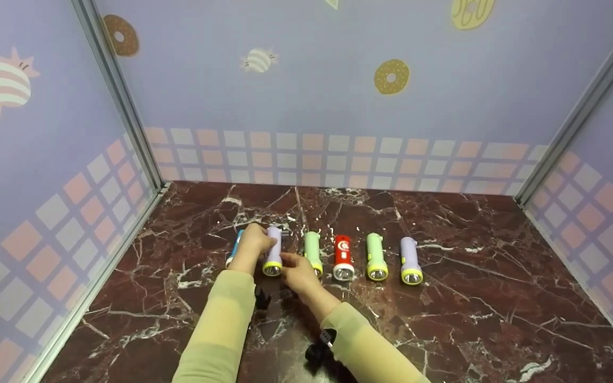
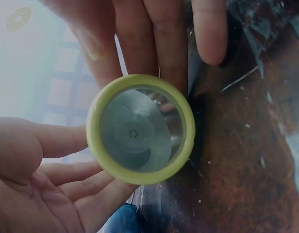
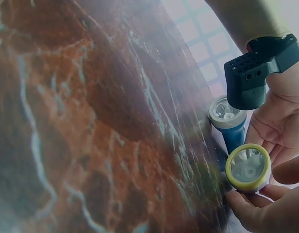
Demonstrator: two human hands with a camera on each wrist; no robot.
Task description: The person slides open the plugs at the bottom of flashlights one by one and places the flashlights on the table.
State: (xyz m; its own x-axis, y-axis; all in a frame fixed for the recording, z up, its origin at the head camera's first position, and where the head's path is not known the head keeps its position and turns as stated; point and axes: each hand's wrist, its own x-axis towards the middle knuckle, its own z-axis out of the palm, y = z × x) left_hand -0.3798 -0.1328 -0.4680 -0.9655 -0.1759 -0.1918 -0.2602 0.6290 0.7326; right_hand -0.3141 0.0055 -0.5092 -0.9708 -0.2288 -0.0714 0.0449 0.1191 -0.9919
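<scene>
My left hand (image 1: pixel 254 243) reaches onto the left purple flashlight (image 1: pixel 274 254), its thumb and fingers around the body behind the yellow rim. From the other side, my right hand (image 1: pixel 301 276) touches the flashlight near its head with fairly straight fingers. The left wrist view faces the round lens (image 2: pixel 135 131), with the right fingers (image 2: pixel 164 43) along one side. A blue flashlight (image 3: pixel 232 133) with a pale rim lies left of the purple one, partly hidden behind the left hand in the head view. Right of my hands is a green flashlight (image 1: pixel 312 246), partly covered by the right hand.
Farther right in the row lie a red flashlight (image 1: pixel 342 255), another green flashlight (image 1: pixel 375 252) and another purple flashlight (image 1: pixel 409 255). All rest on a dark red marbled table (image 1: pixel 471 319). Patterned panels (image 1: pixel 306 96) enclose the back and both sides.
</scene>
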